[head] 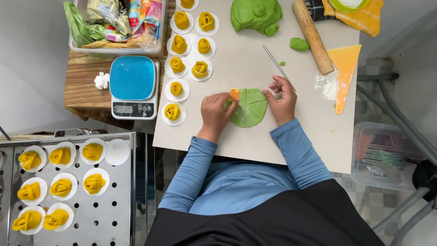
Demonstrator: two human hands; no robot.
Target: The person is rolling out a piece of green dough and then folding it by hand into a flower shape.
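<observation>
On the pale work board (pixel 255 136), just below the big lump of green dough (pixel 255 16), lies a flat green dough disc (pixel 250 109) scored with radial cuts. The left hand (pixel 214 114) pinches a small orange ball (pixel 235 94) at the disc's upper left rim, fingers closed on it. The right hand (pixel 283 98) rests half-curled on the disc's right edge, seemingly steadying it, holding nothing. Left of the disc, finished yellow dough roses (pixel 173 111) sit on white paper rounds.

Green dough disc (pixel 251 109), orange ball (pixel 235 94), blue scale (pixel 133 78).
</observation>
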